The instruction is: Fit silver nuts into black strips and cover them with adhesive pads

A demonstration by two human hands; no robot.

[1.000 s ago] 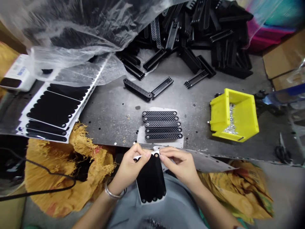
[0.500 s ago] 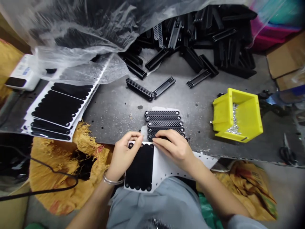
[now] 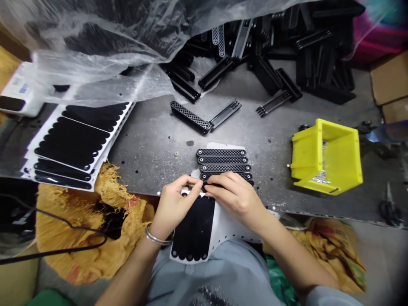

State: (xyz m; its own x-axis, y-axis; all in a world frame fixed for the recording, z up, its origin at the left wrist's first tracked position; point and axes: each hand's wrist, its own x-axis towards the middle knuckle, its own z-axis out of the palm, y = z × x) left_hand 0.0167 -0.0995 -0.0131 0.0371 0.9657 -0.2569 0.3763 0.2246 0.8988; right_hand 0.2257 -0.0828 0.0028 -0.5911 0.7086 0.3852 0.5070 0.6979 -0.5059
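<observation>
A row of black lattice-faced bars (image 3: 223, 160) lies side by side at the bench's front edge, the nearest ones partly under my fingers. My right hand (image 3: 237, 197) is curled over the nearest bar, fingertips pressed at its left end. Close beside it, my left hand (image 3: 178, 202) has thumb and forefinger pinched together at that same end; what is between them is hidden. Below both hands, a white backing sheet with black adhesive strips (image 3: 194, 227) hangs over the edge onto my lap, its top touching the row.
A yellow bin (image 3: 307, 163) with small metal parts stands to the right, scissors (image 3: 389, 208) beyond it. More sticker sheets (image 3: 72, 142) lie at left under plastic film (image 3: 105, 83). An unfolded black part (image 3: 191, 117) and a pile of similar parts (image 3: 270, 72) lie behind.
The view has shifted slightly. My left hand has moved closer to my right fingertips, at the left end of the nearest bar. My right hand stays over the bars.
</observation>
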